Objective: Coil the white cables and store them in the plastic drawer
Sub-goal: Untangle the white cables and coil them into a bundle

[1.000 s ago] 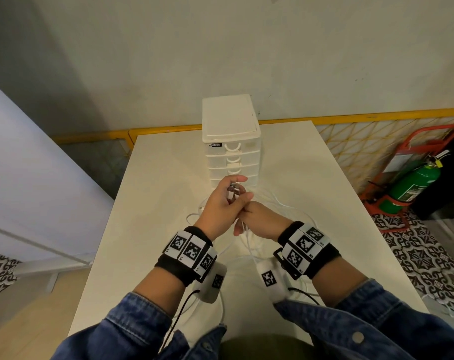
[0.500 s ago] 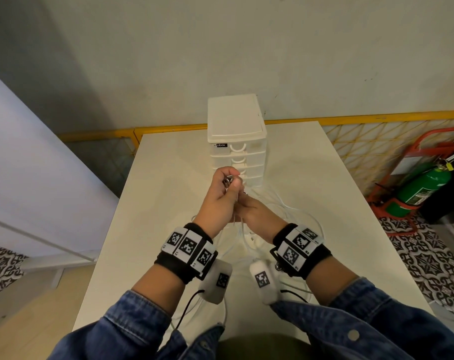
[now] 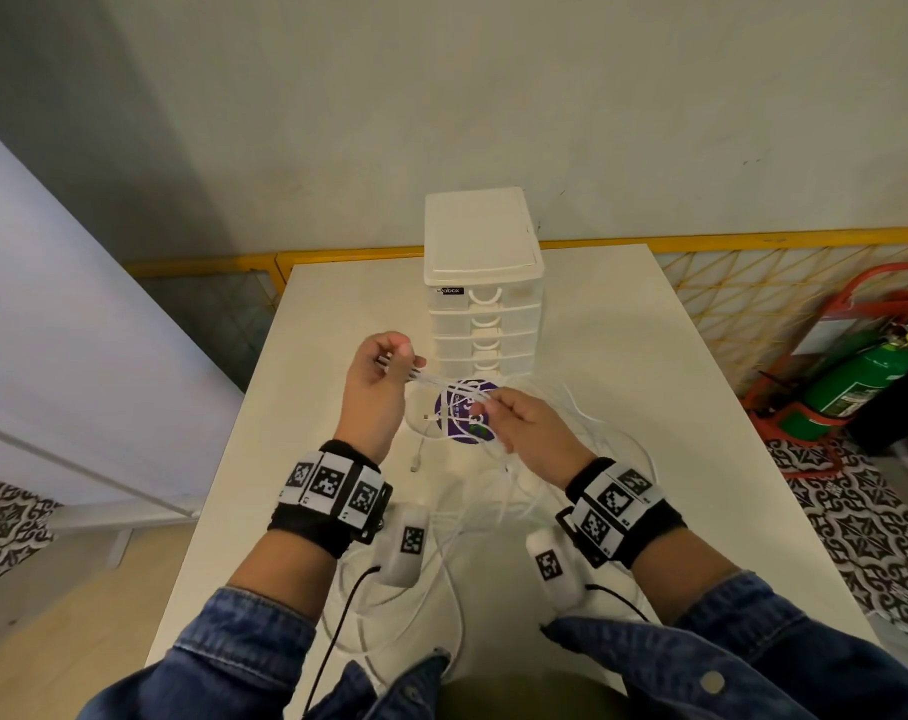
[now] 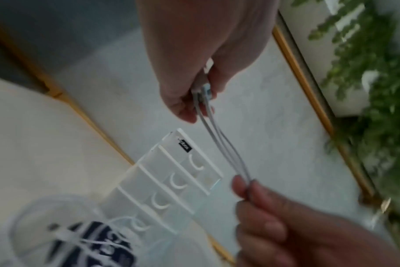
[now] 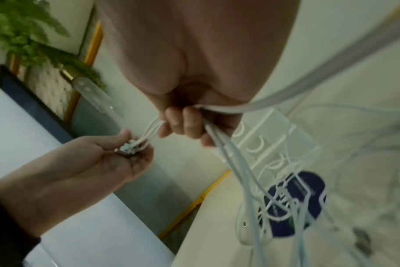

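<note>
My left hand (image 3: 389,363) (image 4: 201,97) pinches the plug ends of several white cables (image 3: 441,380) (image 4: 219,144) (image 5: 149,134), held up above the table. A short way to the right, my right hand (image 3: 493,407) (image 5: 185,124) grips the same strands, which run taut between both hands. From the right hand the rest of the cables (image 3: 493,491) (image 5: 240,171) hang down and lie in loose tangled loops on the table. The white plastic drawer unit (image 3: 480,283) (image 4: 171,180) (image 5: 274,137) stands just behind the hands, all drawers closed.
The white table (image 3: 623,356) holds a round dark blue sticker (image 3: 459,418) (image 5: 304,195) under the cables. A loose plug (image 3: 415,465) lies near my left wrist. A green fire extinguisher (image 3: 857,376) stands on the floor at the right; a yellow railing (image 3: 727,239) runs behind.
My hands, close together a second ago, have drawn apart: the left moved left and up with the plug ends, the right slid back along the strands. The blue sticker now shows.
</note>
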A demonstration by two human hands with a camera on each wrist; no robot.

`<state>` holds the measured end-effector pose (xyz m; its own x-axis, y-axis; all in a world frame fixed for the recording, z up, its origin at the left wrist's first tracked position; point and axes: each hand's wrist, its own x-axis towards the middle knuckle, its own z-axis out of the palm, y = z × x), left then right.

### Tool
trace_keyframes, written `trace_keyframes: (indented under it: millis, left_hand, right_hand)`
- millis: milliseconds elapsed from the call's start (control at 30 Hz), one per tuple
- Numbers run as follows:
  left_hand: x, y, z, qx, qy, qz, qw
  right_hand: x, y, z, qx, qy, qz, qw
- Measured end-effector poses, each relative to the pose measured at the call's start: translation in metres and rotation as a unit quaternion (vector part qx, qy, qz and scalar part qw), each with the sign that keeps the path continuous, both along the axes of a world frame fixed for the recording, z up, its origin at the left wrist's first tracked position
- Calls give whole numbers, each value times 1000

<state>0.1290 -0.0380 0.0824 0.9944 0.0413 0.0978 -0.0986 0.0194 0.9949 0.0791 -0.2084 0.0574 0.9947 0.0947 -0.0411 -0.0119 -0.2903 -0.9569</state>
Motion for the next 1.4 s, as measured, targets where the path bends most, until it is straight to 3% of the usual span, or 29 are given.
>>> trace_keyframes:
  millis: [67, 100, 133, 200, 267, 367, 533, 667, 833, 933, 1100, 1233, 1400]
  left_hand:
    - [2, 5, -15, 146, 27, 7, 989]
    - [3, 9, -20, 243, 9, 19, 970]
    - [3, 11, -24, 327, -31, 32, 944]
    - [1, 7, -25, 372, -129, 7, 919]
    - [-6, -5, -17, 332, -119, -109, 929]
    - [-20, -22, -12, 251, -11, -224, 942]
    - [-25, -23, -6, 213, 107, -272, 932]
    - [-28, -27, 13, 23, 158, -298, 941]
    - [-27, -38, 46, -147, 150, -336, 918]
    - [-24, -41, 63, -248, 135, -334, 899]
    - [-7, -30, 93, -416, 62, -309, 853]
    - [10, -18, 104, -452, -10, -240, 859]
    - [22, -9, 95, -471, -38, -126, 872]
  right_hand:
    - [5, -7, 1, -75, -30, -8, 997]
    - [6, -11, 0, -121, -40, 3, 992]
    - [7, -13, -1, -166, -48, 20, 985]
    - [8, -14, -5, -228, -70, 54, 970]
    - [7, -11, -6, -241, -101, 71, 963]
    - [7, -8, 0, -220, -136, 66, 964]
    - [13, -26, 12, -184, -149, 46, 970]
    - [15, -25, 17, -171, -159, 44, 971]
    - [10, -13, 1, -137, -131, 26, 981]
    - [5, -4, -1, -82, -103, 17, 991]
    - [-2, -2, -21, -105, -73, 33, 991]
    - [-10, -5, -33, -69, -59, -3, 996]
    - [-13, -4, -24, -44, -103, -8, 994]
